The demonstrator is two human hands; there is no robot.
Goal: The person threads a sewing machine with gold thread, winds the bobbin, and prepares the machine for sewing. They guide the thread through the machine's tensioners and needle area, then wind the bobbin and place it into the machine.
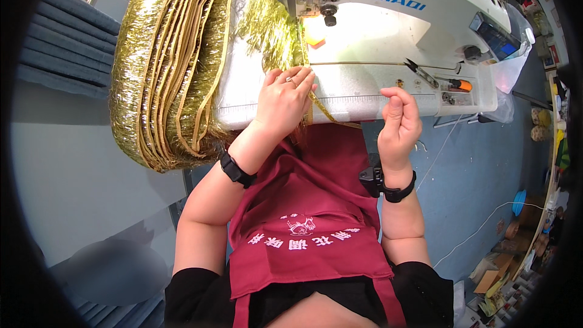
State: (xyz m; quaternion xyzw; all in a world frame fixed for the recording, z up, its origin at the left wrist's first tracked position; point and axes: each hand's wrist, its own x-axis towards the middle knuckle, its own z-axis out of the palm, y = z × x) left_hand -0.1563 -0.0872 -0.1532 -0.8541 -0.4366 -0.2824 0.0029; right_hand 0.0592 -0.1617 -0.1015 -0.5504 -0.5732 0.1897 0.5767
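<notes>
My left hand (285, 98) lies at the front of the sewing machine (388, 0), its fingers bent and held together over a strip of gold tinsel fringe (267, 30). The strip's narrow gold edging runs from the needle area under my fingertips and hangs over the table's front edge. Part of the fringe beneath the palm is hidden. My right hand (399, 124) is raised in front of the table, to the right, apart from the strip. Its fingers are curled in and the thumb lies near the index finger; no object shows in it.
A thick folded stack of gold tinsel fringe (176, 67) fills the left side of the machine table (358, 94). Thread snips (420, 74) and an orange-and-black tool (458, 85) lie at the right end. An orange piece (314, 33) sits by the needle.
</notes>
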